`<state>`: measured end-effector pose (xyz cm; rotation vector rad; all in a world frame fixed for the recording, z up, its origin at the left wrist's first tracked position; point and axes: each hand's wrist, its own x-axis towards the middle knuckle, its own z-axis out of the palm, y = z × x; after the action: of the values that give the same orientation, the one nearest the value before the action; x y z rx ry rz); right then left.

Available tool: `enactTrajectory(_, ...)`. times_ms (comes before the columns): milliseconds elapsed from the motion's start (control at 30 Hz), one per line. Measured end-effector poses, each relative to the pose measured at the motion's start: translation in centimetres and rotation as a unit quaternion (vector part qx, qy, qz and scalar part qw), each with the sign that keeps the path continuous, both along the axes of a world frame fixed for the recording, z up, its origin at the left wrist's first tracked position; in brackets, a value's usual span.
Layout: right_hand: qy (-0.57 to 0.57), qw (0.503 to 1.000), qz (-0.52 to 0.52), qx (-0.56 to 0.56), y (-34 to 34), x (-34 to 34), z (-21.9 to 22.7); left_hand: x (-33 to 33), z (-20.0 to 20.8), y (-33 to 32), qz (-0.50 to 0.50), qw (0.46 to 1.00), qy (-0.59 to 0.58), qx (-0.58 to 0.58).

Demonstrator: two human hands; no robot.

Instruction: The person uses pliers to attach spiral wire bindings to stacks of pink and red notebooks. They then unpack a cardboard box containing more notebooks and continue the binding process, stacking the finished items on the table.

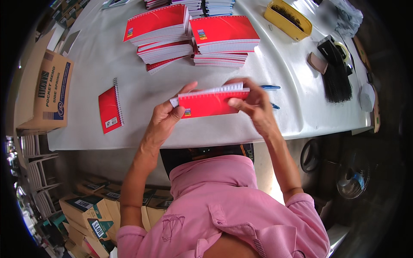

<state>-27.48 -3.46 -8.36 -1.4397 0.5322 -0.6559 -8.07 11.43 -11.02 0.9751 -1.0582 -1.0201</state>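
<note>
Both hands are holding a red notebook (pixel 211 103) up over the near part of the white table (pixel 129 56), about the middle of the view. The left hand (pixel 167 116) is pinching the notebook's left end, thumb on the red cover and fingers curled behind it. The right hand (pixel 251 101) is gripping the right end, thumb pressing on the cover and fingers wrapping over the top edge where the white pages are showing. The notebook is lying lengthwise between the hands, tilting slightly up toward the right.

At 9 o'clock from it, a single red spiral notebook (pixel 110 109) is lying flat on the table, well apart from the hands. At 12 o'clock, stacks of red notebooks (pixel 193 36) are sitting in uneven piles. Just beside the right hand, at 3 o'clock, two blue pens (pixel 270 87) are peeking out. At 1 o'clock, near the far edge, a yellow tray (pixel 287 19) is holding something dark. Toward 2 o'clock a tape dispenser (pixel 333 49) is resting beside a bundle of black strands (pixel 335 81). At 9 o'clock, off the table's left end, a brown cardboard box (pixel 45 92) is standing. At 7 o'clock, under the table, more boxes (pixel 92 210) are piling up on the floor.
</note>
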Motion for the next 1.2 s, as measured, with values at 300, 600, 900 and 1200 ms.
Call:
enactTrajectory(300,-0.027,0.996,0.054,-0.064,2.8,2.6,-2.6,-1.8,0.5,0.8,0.139,0.984,-0.105,0.03)
enactTrajectory(600,-0.005,0.991,0.086,-0.098,2.1,2.1,-3.5,-4.8,5.2,-2.9,0.121,0.731,-0.671,0.042)
enactTrajectory(900,0.308,0.608,-0.492,-0.541,-28.9,-17.7,-0.9,-4.7,5.6,-4.4,0.019,0.739,-0.66,0.133)
enactTrajectory(1200,0.585,0.503,-0.408,-0.488,-32.3,-20.2,-4.3,-4.3,5.5,-4.0,0.011,0.734,-0.66,0.161)
